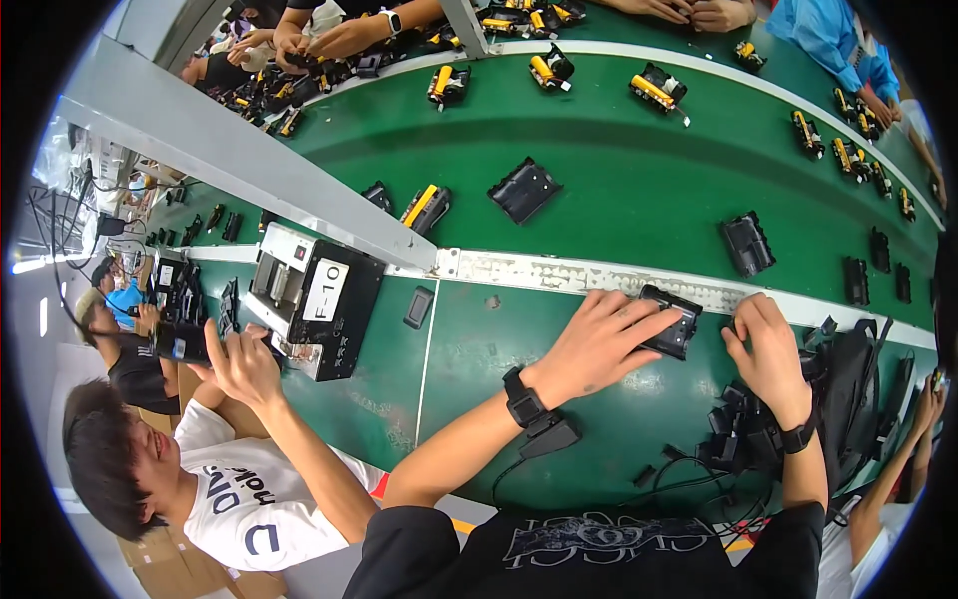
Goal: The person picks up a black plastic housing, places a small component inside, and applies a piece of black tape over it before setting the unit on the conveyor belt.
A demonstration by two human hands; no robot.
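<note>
Left hand (602, 342) on a black plastic housing (674, 324), right hand (766, 351) just beside it.
</note>
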